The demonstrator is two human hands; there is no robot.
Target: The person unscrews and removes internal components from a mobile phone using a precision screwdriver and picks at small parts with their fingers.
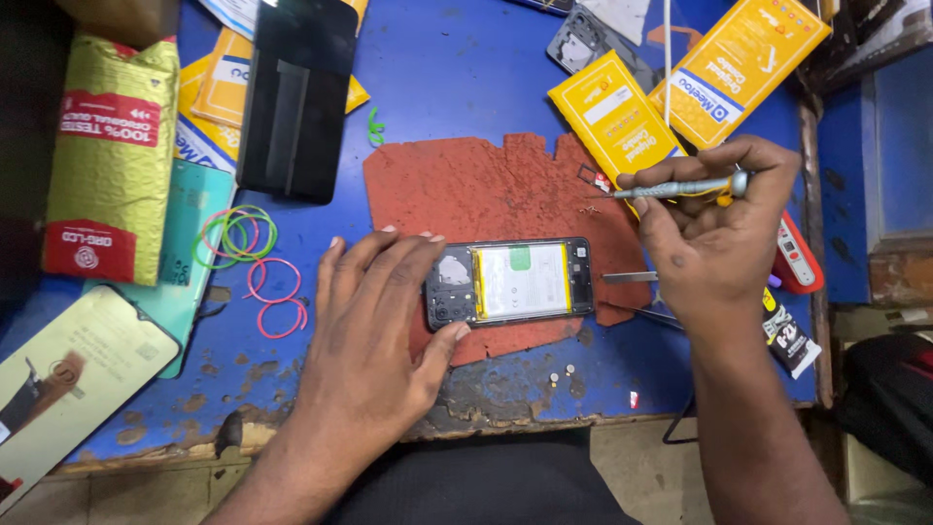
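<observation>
An opened phone lies back-up on a worn red mat, its white battery and inner frame exposed. My left hand rests flat beside it and grips its left end between fingers and thumb. My right hand hovers to the right of the phone and holds a slim silver screwdriver level, tip pointing left over the mat. Tweezers lie just right of the phone, partly under my right hand.
On the blue table: a black phone screen at the back, yellow packets, a gold padded bag, coloured rubber bands, another screen at the front left, small screws near the front edge.
</observation>
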